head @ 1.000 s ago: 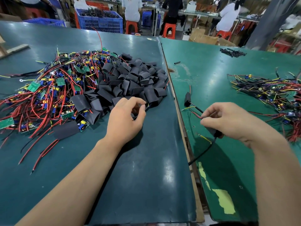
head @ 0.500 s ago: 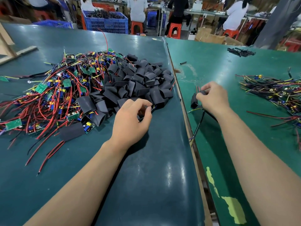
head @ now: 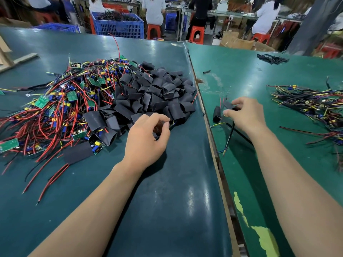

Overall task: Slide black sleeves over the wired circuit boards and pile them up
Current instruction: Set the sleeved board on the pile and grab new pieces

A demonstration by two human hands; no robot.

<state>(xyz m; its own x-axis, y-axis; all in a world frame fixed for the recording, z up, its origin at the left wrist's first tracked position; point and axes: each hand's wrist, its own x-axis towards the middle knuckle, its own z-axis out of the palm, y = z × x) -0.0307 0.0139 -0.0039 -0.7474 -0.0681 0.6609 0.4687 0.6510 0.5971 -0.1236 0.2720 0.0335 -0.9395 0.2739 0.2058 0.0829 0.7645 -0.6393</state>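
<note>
My left hand [head: 146,140]: pinching a sleeve [head: 178,113] at the near pile edge. My right hand [head: 246,115]: gripping a sleeved board [head: 229,105], wires [head: 229,136] trailing toward me on the worktop [head: 241,173].

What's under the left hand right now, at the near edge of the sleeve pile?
The left hand curls over the near edge of the black sleeves. A yellow wire pokes out by its fingertips. Whether it grips a sleeve or a board is hidden by the hand.
</note>
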